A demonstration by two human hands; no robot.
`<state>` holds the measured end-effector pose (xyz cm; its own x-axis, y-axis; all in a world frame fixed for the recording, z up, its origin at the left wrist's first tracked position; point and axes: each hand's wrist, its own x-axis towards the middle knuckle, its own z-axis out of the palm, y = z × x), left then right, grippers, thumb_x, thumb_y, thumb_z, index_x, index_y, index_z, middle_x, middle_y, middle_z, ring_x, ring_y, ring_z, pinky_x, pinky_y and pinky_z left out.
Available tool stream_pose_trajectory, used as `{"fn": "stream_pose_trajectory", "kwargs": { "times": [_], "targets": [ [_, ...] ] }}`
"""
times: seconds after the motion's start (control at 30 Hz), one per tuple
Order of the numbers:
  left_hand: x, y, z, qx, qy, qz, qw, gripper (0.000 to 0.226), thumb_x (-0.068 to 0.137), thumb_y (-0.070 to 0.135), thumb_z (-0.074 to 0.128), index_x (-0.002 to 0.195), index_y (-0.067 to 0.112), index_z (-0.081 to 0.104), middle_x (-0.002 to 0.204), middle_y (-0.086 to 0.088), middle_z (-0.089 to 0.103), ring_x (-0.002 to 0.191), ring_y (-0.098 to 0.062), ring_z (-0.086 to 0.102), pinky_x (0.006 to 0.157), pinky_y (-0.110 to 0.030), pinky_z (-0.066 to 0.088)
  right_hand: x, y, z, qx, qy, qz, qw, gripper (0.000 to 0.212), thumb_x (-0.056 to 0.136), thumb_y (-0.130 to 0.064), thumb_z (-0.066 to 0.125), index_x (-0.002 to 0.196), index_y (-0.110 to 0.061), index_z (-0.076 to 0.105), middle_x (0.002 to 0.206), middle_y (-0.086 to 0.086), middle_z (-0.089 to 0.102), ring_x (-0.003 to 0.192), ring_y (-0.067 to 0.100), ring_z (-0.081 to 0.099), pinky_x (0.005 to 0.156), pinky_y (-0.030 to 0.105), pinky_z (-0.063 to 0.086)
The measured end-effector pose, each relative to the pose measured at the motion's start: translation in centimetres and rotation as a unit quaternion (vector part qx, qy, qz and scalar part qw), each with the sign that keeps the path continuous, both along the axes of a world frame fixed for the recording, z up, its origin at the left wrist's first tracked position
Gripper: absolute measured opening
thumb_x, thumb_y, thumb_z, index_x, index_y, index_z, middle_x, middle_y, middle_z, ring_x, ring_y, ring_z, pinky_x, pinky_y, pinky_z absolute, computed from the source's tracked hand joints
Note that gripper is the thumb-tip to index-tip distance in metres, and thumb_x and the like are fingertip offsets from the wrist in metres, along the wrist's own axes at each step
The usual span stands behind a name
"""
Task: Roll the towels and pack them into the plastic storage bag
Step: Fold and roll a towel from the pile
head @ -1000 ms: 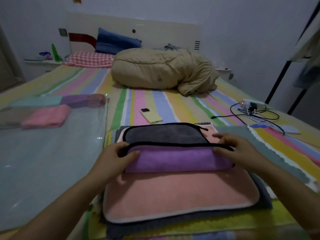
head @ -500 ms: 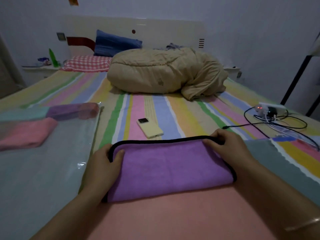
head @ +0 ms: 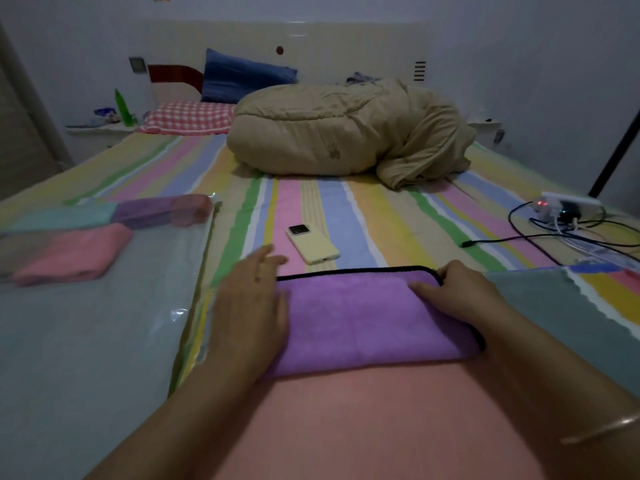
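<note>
While the left hand [head: 251, 306] lies flat on the left end of the purple towel [head: 374, 320], fingers straight, close together and gripping nothing, the right hand [head: 457, 292] has hold of the towel's far right corner. There its fingers curl over the black-trimmed edge and the thumb lies along the top of the cloth. The left hand is a little blurred, and its fingertips reach past the towel's far edge, over the striped sheet [head: 346, 209].

The purple towel sits in the centre of the frame, folded into a wide band with its fold toward the bottom. It rests on a salmon towel [head: 363, 420] that fills the lower middle of the frame. A grey towel [head: 554, 306] with a wavy white edge lies just beside it at the right. A thin bracelet [head: 602, 427] shows on the right wrist at the lower right.

Along the left side a clear plastic bag [head: 86, 341] lies flat on the bed. Seen through the plastic at the upper left are a teal roll [head: 62, 216], a purple roll [head: 145, 211] and a reddish roll [head: 192, 207] in a row. A pink towel [head: 76, 254] lies just below them.

Above the purple towel, a pale yellow phone [head: 313, 244] lies camera side up on the sheet, near the left fingertips but not touching them. Farther up, a bundled beige quilt [head: 346, 133] takes the upper middle, with a blue pillow [head: 242, 76] and a checked pillow [head: 190, 117] to its left. At the right edge a white power strip [head: 568, 206] sits among dark cables.
</note>
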<state>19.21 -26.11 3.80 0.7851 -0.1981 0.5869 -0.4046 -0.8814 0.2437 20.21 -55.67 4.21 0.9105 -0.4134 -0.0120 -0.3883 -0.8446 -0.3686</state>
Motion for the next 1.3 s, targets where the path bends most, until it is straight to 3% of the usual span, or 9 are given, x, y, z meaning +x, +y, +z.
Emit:
{"fn": "stream_pose_trajectory", "kwargs": {
  "times": [0.2,0.4,0.5,0.6,0.7,0.9,1.07,1.23,1.3],
  "targets": [
    [-1.9,-4.4,-2.7,0.104,0.13,-0.104,0.981,0.077,0.084,0.06,0.003,0.151,0.026,0.022,0.16,0.001,0.012,0.147,-0.016,0.012,0.119,-0.036,0.0,-3.8,0.6,2.8,0.108,0.098,-0.014,0.989,0.047,0.084,-0.058,0.059,0.076,-0.012,0.055,0.089,0.01,0.059,0.067,0.019,0.052,0.051,0.026,0.034],
    [-2.1,-4.8,-4.4,0.102,0.12,-0.095,0.983,0.07,0.087,0.057,0.022,0.143,0.021,0.043,0.15,-0.006,0.039,0.138,-0.022,0.038,0.114,-0.041,0.012,-7.3,2.6,2.7,0.249,-0.087,-0.03,0.964,0.014,0.077,-0.019,0.07,0.088,-0.012,0.067,0.075,0.005,0.066,0.067,0.021,0.061,0.066,0.034,0.052],
    [-2.3,-4.0,-3.1,-0.148,0.16,-0.134,0.967,0.06,0.086,0.049,0.025,0.13,0.022,0.056,0.14,0.0,0.053,0.13,-0.017,0.047,0.112,-0.034,0.03,-7.6,6.3,3.7,0.185,-0.229,-0.003,0.956,0.026,0.072,-0.016,0.069,0.097,-0.017,0.066,0.091,0.001,0.071,0.087,0.022,0.065,0.079,0.04,0.053],
    [-1.6,-2.2,-0.7,-0.453,0.23,-0.051,0.86,0.036,0.093,0.035,0.036,0.098,0.018,0.068,0.095,0.0,0.072,0.082,-0.016,0.067,0.073,-0.032,0.054,-8.1,12.1,4.8,0.065,-0.295,0.095,0.949,0.035,0.068,-0.013,0.069,0.101,-0.023,0.065,0.097,-0.004,0.066,0.093,0.021,0.06,0.073,0.032,0.046],
    [-0.4,0.2,1.4,-0.594,0.414,-0.016,0.689,0.047,0.103,0.039,0.028,0.088,0.01,0.063,0.063,-0.004,0.064,0.045,-0.015,0.053,0.041,-0.019,0.041,-8.1,17.5,4.0,-0.009,-0.238,0.215,0.947,0.037,0.073,-0.02,0.063,0.109,-0.028,0.061,0.106,-0.007,0.06,0.102,0.018,0.055,0.077,0.03,0.042],
    [0.8,3.9,1.1,-0.45,0.391,-0.007,0.803,0.011,0.085,0.017,0.068,0.074,0.014,0.067,0.062,-0.006,0.061,0.052,-0.017,0.051,0.055,-0.025,0.041,-8.1,20.0,2.2,0.033,-0.117,0.337,0.934,0.044,0.082,-0.041,0.052,0.125,-0.033,0.055,0.119,-0.014,0.059,0.113,0.01,0.049,0.093,0.027,0.042],
    [1.4,4.8,0.5,-0.455,0.403,-0.034,0.794,0.022,0.081,-0.001,0.067,0.074,0.02,0.066,0.067,-0.003,0.069,0.063,-0.017,0.063,0.065,-0.03,0.051,-6.5,16.5,2.0,0.055,-0.174,0.128,0.975,0.033,0.088,-0.043,0.057,0.119,-0.033,0.052,0.111,-0.015,0.059,0.097,0.007,0.057,0.083,0.026,0.043],
    [1.9,5.6,0.1,-0.449,0.406,-0.059,0.794,0.031,0.08,0.001,0.065,0.105,0.019,0.063,0.084,-0.004,0.072,0.074,-0.018,0.067,0.068,-0.03,0.055,-4.0,15.9,0.4,0.209,-0.081,0.028,0.974,0.066,0.083,-0.044,0.064,0.135,-0.028,0.027,0.119,0.002,0.057,0.103,0.023,0.059,0.092,0.04,0.046],
    [1.8,5.7,0.0,-0.356,0.362,-0.055,0.86,0.055,0.077,0.01,0.067,0.128,0.023,0.049,0.1,0.002,0.069,0.09,-0.016,0.065,0.077,-0.031,0.053,-4.0,15.9,0.0,0.266,-0.074,0.02,0.961,0.067,0.079,-0.031,0.071,0.127,-0.032,0.025,0.122,0.008,0.052,0.097,0.023,0.06,0.09,0.039,0.047]
  ]
}}
